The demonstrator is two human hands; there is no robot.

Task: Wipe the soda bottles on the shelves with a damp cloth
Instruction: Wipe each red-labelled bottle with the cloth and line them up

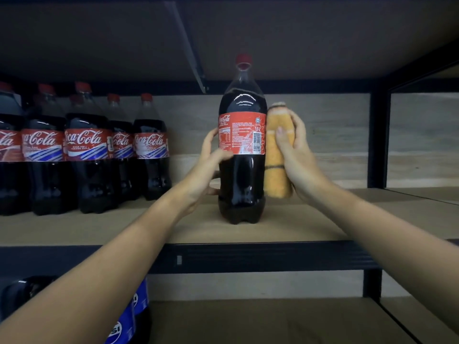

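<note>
Currently, a person is wiping one Coca-Cola bottle that stands apart on the middle shelf of a dark metal rack, near its front edge. The bottle is upright, its long axis vertical, its red cap pointing up toward the board above. Its red label faces the camera with the barcode and small print turned forward.

The left hand steadies the bottle from its left side, with the thumb curled round the front at the label's lower edge and the fingers reaching behind. The right hand grips a folded orange cloth and presses it flat against the bottle's right side. The cloth stands tall and narrow, running from the label height down toward the base.

So the wiping step looks under way on the right flank. The next move probably calls for sliding the cloth up or down, or turning the bottle with the left hand to reach the unwiped faces, while keeping it from tipping.

To the left, a row of other Coca-Cola bottles stands upright, well apart. Pepsi bottles show on the shelf below.
</note>
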